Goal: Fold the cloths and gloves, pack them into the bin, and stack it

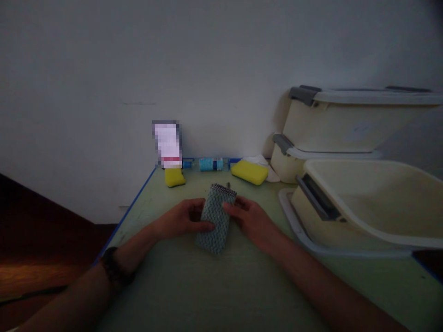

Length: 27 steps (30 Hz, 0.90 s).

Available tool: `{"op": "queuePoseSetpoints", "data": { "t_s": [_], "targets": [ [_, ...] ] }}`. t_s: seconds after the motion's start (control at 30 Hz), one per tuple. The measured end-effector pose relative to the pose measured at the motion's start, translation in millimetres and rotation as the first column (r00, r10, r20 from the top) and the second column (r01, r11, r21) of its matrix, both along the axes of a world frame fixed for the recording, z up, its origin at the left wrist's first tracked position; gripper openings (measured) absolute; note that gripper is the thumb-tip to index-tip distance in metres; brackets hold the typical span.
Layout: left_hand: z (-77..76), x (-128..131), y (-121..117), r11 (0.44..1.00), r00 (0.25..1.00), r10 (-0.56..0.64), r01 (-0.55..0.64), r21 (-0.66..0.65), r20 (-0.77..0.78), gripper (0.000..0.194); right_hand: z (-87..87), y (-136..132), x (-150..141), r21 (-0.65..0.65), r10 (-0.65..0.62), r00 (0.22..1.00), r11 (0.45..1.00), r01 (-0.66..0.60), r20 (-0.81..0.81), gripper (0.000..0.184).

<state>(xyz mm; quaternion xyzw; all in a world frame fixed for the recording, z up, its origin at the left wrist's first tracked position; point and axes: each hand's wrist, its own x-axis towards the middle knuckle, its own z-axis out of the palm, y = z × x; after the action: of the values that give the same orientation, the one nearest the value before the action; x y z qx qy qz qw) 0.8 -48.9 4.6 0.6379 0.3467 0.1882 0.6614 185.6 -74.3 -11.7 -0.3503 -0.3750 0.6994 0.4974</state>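
Both my hands hold a grey-blue scrub sponge (215,223) with a woven-looking surface and a black-and-white speckled top end. It is tilted, its top leaning right, above the middle of the table. My left hand (182,216) grips its left edge, thumb across the front and fingers behind. At the upper right edge, my right hand (251,219) has its thumb on the front face; the other fingers are partly hidden behind. Just beyond the top end a small dark object (228,185) shows, too small to name.
On the pale green table (207,290) lie a yellow sponge (249,172), a smaller yellow sponge (174,177) and a blue-labelled bottle (211,164) on its side. A blurred phone-like screen (169,144) stands behind. An open cream bin (374,203) and stacked lidded bins (346,124) fill the right.
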Motion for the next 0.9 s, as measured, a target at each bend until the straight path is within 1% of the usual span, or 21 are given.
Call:
{"op": "queuePoseSetpoints", "data": {
  "t_s": [0.1, 0.17, 0.23, 0.3, 0.37, 0.43, 0.47, 0.53, 0.6, 0.67, 0.73, 0.77, 0.83, 0.9],
  "targets": [
    [-1.6, 2, -2, 1.0, 1.0, -0.005, 0.005, -0.012, -0.014, 0.027, 2.7, 2, 5, -0.06, -0.067, 0.996, 0.996, 0.063, -0.061, 0.021],
    [-1.9, 2, -3, 0.999, 1.0, -0.006, 0.006, -0.034, 0.004, 0.027, 5.8, 3, 7, -0.033, -0.095, 0.992, 0.995, 0.092, -0.084, 0.019],
    [-1.2, 3, -4, 0.999, 0.999, -0.032, 0.033, -0.043, 0.025, 0.037, 9.4, 2, 6, 0.011, -0.111, 0.99, 0.994, 0.113, -0.089, 0.02],
    [0.0, 5, -7, 0.999, 0.999, -0.045, 0.045, -0.017, -0.023, 0.041, 12.8, 0, 4, 0.048, -0.111, 0.991, 0.992, 0.115, -0.08, 0.023],
    [1.1, 7, -9, 0.999, 0.99, -0.005, 0.011, 0.044, -0.141, 0.032, 15.8, -3, 3, 0.07, -0.068, 0.997, 0.995, 0.071, -0.041, 0.024],
    [2.1, 10, -12, 0.993, 0.972, 0.06, -0.035, 0.112, -0.228, 0.024, 19.3, -7, 1, 0.098, -0.022, 0.999, 0.995, 0.017, 0.048, 0.024],
    [2.9, 12, -13, 0.988, 0.967, 0.086, -0.053, 0.143, -0.241, 0.023, 21.6, -9, 1, 0.124, -0.021, 0.995, 0.992, 0.008, 0.098, 0.025],
    [5.9, 16, -17, 0.977, 0.966, 0.117, -0.071, 0.2, -0.23, 0.023, 28.8, -12, 0, 0.217, -0.077, 0.982, 0.975, 0.039, 0.173, 0.026],
    [11.6, 21, -22, 0.964, 0.97, 0.14, -0.088, 0.251, -0.198, 0.027, 40.5, -14, 3, 0.329, -0.178, 0.961, 0.939, 0.102, 0.21, 0.026],
    [19.8, 29, -28, 0.948, 0.977, 0.144, -0.091, 0.305, -0.156, 0.033, 57.4, -14, 10, 0.423, -0.287, 0.929, 0.89, 0.168, 0.235, 0.026],
    [29.5, 39, -31, 0.929, 0.984, 0.102, -0.043, 0.366, -0.145, 0.034, 78.5, -13, 24, 0.477, -0.376, 0.896, 0.848, 0.23, 0.237, 0.026],
    [34.5, 45, -31, 0.919, 0.986, 0.078, -0.014, 0.393, -0.148, 0.034, 89.9, -13, 33, 0.491, -0.403, 0.888, 0.833, 0.256, 0.221, 0.026],
    [44.0, 59, -27, 0.907, 0.988, 0.055, 0.01, 0.422, -0.143, 0.036, 112.0, -12, 54, 0.502, -0.407, 0.902, 0.816, 0.286, 0.147, 0.026],
    [52.8, 77, -18, 0.91, 0.991, 0.083, -0.031, 0.414, -0.108, 0.04, 130.2, -13, 77, 0.503, -0.42, 0.9, 0.807, 0.31, 0.119, 0.023]
  ]
}}
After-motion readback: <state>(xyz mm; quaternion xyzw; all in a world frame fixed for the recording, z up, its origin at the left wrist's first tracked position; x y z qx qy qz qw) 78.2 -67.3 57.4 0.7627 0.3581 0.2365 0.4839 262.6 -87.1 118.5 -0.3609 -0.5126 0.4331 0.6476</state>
